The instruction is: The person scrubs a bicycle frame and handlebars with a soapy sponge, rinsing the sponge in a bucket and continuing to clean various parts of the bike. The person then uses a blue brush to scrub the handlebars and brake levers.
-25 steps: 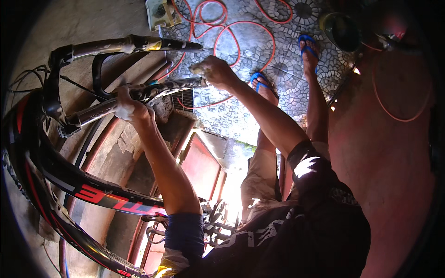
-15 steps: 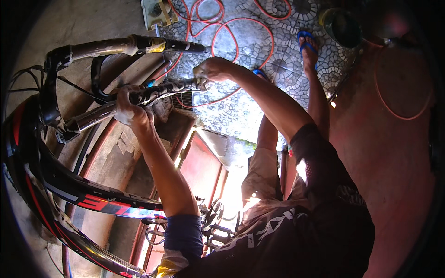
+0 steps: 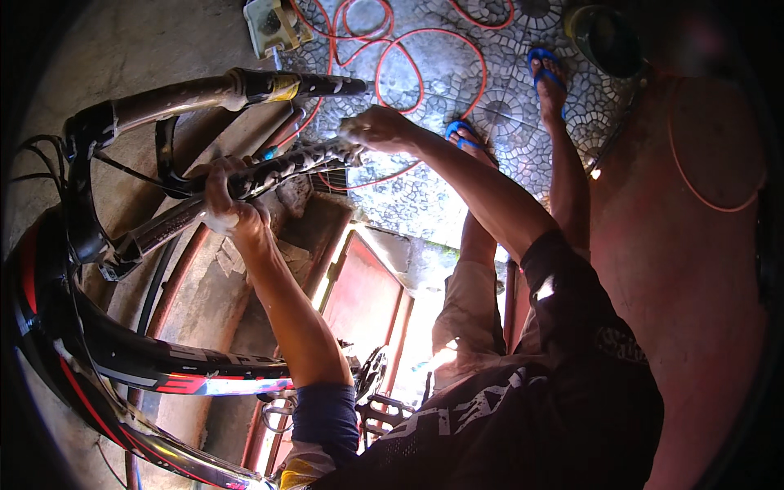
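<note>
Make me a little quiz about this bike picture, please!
1. True or false: the left hand has its grip closed around the fork leg of the bike.
2. What colour is the hose looped on the patterned floor? A green, B orange, C white.
3. Fill in: the sandals on the feet are ____.

Key: 1 true; 2 B; 3 blue.
</note>
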The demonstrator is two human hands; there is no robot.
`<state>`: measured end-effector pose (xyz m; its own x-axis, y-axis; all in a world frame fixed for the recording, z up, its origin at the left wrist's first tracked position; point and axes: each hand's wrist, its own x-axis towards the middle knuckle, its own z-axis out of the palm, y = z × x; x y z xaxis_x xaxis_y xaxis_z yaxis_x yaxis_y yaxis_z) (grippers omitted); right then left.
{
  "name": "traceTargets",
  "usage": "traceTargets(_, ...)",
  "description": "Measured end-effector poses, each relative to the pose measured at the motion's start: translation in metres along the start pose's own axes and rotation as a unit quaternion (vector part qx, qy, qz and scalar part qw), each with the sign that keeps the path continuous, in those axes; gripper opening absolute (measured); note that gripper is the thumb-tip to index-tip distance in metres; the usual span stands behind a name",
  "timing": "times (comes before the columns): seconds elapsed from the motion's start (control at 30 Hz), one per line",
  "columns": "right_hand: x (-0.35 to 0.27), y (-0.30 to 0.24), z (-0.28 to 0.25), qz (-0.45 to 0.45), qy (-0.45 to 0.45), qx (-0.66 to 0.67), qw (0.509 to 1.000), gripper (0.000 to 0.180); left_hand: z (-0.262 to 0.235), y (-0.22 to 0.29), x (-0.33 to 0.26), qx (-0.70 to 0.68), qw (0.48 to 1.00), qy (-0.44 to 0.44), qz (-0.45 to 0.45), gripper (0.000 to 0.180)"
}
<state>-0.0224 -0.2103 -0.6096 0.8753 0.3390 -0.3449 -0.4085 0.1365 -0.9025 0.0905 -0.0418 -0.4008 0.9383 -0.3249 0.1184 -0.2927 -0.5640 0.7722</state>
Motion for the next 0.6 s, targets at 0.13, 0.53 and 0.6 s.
traceTargets(0.13, 0.001, -0.008, 0.002, -0.097, 0.028, -0.023, 0.995, 0.034, 0.002, 0.003, 0.001, -0.003, 0.999, -0.031, 0.030, 0.074)
traceTargets(0.53, -0.002, 0.010, -0.001, -0.001, 0.004, 0.109, 0.994, 0.032, 0.013, 0.009, 0.014, -0.042, 0.994, 0.051, -0.088, 0.030)
traceTargets(0.6, 0.005, 0.023, 0.001, 0.016, 0.029, 0.000, 0.999, 0.028, 0.008, 0.007, 0.013, -0.084, 0.992, 0.028, -0.094, 0.028)
